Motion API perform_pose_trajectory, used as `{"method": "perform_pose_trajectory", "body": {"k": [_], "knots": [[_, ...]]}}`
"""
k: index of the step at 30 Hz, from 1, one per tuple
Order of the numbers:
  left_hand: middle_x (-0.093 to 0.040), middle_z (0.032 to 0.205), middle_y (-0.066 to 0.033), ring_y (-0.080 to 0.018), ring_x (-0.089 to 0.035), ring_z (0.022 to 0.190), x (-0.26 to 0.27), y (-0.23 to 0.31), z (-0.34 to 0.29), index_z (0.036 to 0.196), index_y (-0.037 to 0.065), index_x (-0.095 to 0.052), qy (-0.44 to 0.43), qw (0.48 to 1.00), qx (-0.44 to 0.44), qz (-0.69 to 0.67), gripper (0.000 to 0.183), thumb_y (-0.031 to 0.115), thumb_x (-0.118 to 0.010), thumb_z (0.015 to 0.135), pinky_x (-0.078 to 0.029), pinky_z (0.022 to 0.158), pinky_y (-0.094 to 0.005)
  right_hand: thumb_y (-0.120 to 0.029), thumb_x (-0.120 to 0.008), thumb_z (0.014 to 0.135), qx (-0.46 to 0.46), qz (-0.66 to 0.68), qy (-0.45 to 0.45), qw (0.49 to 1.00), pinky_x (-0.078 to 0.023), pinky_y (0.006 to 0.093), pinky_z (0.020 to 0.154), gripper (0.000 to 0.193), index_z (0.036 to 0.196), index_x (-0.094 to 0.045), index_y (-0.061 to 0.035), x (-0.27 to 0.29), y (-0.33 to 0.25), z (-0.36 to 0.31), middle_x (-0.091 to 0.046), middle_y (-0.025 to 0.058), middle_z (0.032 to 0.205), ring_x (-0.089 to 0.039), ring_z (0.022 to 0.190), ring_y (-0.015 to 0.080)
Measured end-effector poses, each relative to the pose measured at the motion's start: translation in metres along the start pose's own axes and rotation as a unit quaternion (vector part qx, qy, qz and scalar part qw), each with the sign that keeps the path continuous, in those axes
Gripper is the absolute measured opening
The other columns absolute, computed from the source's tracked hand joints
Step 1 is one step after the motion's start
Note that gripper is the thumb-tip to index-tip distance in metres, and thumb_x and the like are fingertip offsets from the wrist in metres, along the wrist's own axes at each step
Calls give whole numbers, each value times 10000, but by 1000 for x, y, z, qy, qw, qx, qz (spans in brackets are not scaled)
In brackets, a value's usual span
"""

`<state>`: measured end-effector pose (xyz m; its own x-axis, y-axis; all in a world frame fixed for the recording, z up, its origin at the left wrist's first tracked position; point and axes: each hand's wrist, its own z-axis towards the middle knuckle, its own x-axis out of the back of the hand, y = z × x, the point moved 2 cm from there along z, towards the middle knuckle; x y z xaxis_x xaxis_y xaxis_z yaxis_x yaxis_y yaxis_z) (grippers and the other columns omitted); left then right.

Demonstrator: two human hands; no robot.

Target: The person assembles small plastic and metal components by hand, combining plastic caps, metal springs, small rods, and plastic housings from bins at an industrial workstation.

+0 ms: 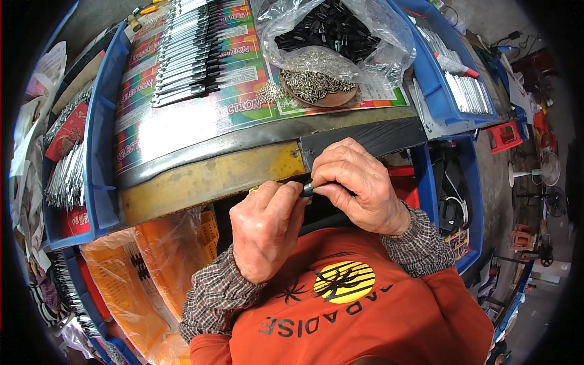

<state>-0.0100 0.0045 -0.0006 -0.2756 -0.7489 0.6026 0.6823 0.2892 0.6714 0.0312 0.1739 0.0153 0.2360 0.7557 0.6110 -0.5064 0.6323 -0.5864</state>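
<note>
A small dark part [308, 190] with a shiny end is pinched between my two hands, just in front of the bench edge. My left hand [267, 225] is closed, its thumb and forefinger on the part's left end. The fingertips of my right hand [356, 182] grip its other end, and they hide much of it. Beyond my hands, a heap of tiny metal pieces [316, 85] lies on a round brown plate. Behind that is an open clear plastic bag [389, 45] full of black parts [328, 30]. Slim silver rods with black ends [185, 55] lie in a row at the left.
A blue bin [106, 140] with silver rods stands at the left, and another blue bin [438, 79] with a marker at the right. Orange plastic-lined crates [164, 261] sit below the bench edge [213, 171]. A lower blue bin [471, 182] holds black items.
</note>
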Motion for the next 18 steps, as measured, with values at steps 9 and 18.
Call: {"method": "perform_pose_trajectory", "body": {"k": [9,18], "knots": [[-529,711,-96,-273,-556,585,-2,-1,1,927,36,-617,17,999,-25,26,249,20,-722,702,-452,505,-370,-10,-702,663,65,-106,21,992,-518,370,718,241,885,-611,1,-7,-3,-6,-594,108,911,-598,852,299],[-596,732,-131,-302,-604,633,2,-1,4,915,-1,-630,11,997,-27,66,242,-58,-710,693,-479,552,-364,-83,-653,641,181,-206,38,961,-539,335,690,300,923,-671,16,-12,-1,-16,-631,103,995,-631,917,254]]}}
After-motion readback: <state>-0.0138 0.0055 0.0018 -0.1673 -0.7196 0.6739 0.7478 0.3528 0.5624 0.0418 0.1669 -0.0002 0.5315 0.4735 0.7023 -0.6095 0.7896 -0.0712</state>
